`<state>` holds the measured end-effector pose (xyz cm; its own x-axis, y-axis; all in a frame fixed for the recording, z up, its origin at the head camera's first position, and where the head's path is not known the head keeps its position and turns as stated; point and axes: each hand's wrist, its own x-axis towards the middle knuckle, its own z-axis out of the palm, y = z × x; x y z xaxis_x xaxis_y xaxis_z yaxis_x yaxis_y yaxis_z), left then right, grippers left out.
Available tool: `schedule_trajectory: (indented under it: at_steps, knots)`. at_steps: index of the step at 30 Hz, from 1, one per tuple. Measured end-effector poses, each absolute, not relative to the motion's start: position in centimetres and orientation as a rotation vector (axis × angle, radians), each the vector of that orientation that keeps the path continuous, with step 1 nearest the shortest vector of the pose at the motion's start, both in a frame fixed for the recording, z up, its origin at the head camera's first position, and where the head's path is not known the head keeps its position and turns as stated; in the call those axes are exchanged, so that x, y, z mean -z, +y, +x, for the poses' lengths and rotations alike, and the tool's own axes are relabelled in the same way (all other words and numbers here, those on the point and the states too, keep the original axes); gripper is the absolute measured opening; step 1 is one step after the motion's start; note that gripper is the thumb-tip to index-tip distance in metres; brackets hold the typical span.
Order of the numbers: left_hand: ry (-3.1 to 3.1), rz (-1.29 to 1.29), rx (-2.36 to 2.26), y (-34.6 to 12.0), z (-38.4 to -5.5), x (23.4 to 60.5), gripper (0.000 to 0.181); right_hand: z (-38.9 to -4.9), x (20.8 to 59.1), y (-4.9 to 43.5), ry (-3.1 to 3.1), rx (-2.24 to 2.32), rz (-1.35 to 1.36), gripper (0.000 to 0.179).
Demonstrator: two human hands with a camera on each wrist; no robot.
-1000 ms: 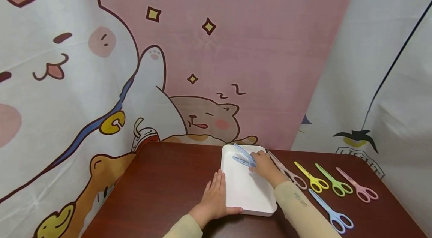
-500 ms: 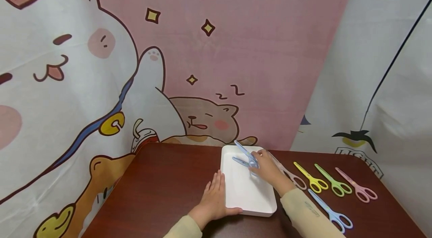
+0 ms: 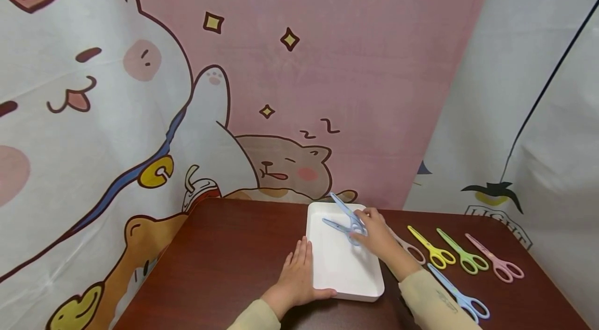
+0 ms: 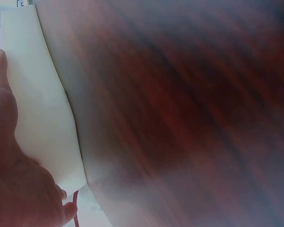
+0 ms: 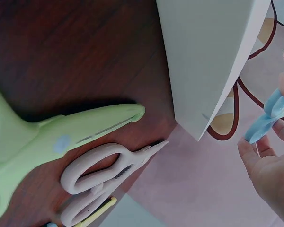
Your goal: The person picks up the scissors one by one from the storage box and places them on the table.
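Observation:
A white tray (image 3: 346, 273) lies on the dark red-brown table. My left hand (image 3: 297, 280) rests along its left wall, fingers straight and thumb against the near edge; the left wrist view shows that hand (image 4: 19, 184) beside the white wall (image 4: 42, 94). Over the tray's far right part, my right hand (image 3: 379, 236) grips a pair of light blue scissors (image 3: 343, 207) by the handles. Their blades are spread and point away to the left. In the right wrist view the fingers pinch the blue handle (image 5: 261, 126); the blades are hidden there.
Right of the tray lie pale pink scissors (image 3: 415, 253), partly hidden by my right arm, then yellow scissors (image 3: 435, 253), green scissors (image 3: 464, 252) and pink scissors (image 3: 498, 262). Another blue pair (image 3: 460, 293) lies nearer. A cartoon-print cloth (image 3: 374, 86) hangs behind the table.
My right hand has shifted slightly right with the blue scissors, and their upper blade has swung up and right. The left hand and the tray stay put.

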<state>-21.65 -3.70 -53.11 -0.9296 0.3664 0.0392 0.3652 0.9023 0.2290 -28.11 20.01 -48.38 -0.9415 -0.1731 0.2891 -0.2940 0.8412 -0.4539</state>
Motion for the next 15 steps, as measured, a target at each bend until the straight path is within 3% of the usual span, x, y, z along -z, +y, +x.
schedule_trajectory:
  at_steps: [15]
  knots:
    - [3.074,0.61,-0.386,-3.8,-21.6,53.3,0.134,-26.6,48.4,21.6,-2.753,-0.819,0.327,0.06]
